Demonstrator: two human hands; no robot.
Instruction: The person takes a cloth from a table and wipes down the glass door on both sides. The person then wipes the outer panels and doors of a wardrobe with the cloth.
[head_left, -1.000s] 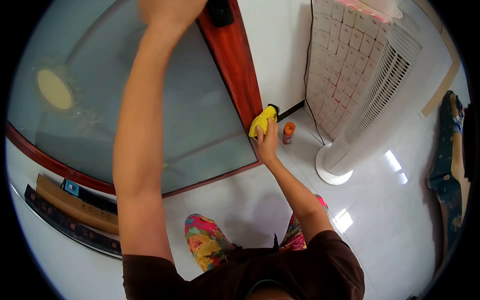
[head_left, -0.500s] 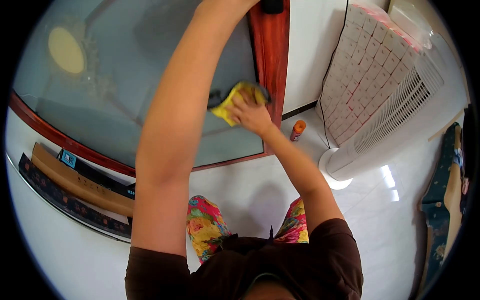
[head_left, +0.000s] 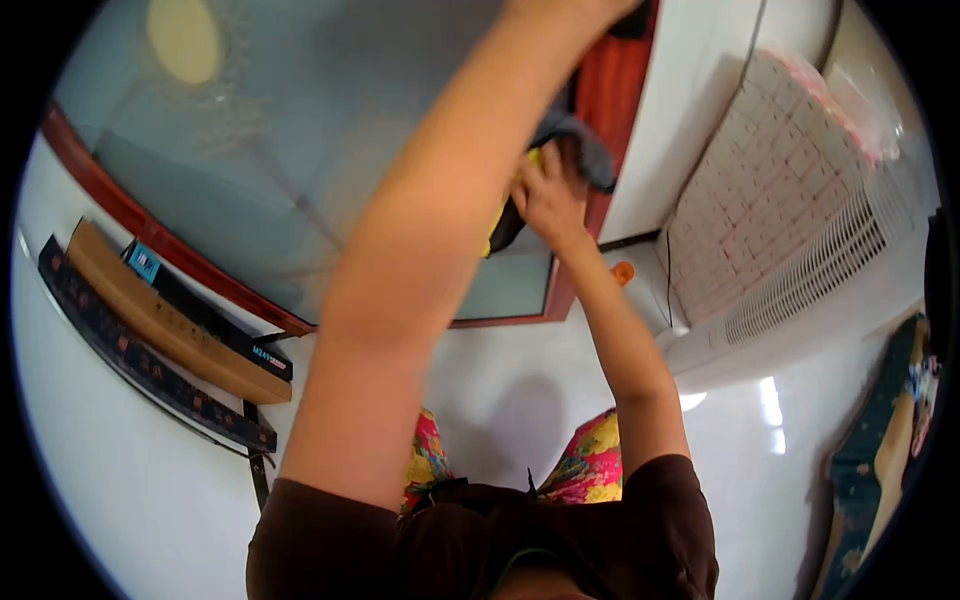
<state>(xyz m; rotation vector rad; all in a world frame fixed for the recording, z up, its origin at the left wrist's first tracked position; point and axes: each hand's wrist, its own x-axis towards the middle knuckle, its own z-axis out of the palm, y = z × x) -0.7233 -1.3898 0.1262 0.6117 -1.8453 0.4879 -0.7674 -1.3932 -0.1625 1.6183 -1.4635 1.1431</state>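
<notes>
My right hand holds a yellow and dark grey cloth against the lower right of a frosted glass panel, beside its reddish wooden frame. The fingers lie over the cloth, and my left forearm covers some of its yellow part. My left arm stretches up across the panel. Only the base of my left hand shows at the top edge, close to a black fitting on the frame; its fingers are out of view.
A white tower fan stands at the right, before a wrapped stack of white packs. An orange-capped can is on the floor by the frame. Long flat boxes lean at the left. Dark green patterned fabric lies far right.
My right hand and the cloth have moved up and right along the panel, and more of the grey side shows. The whole view has shifted, with my left arm now slanting further right.
</notes>
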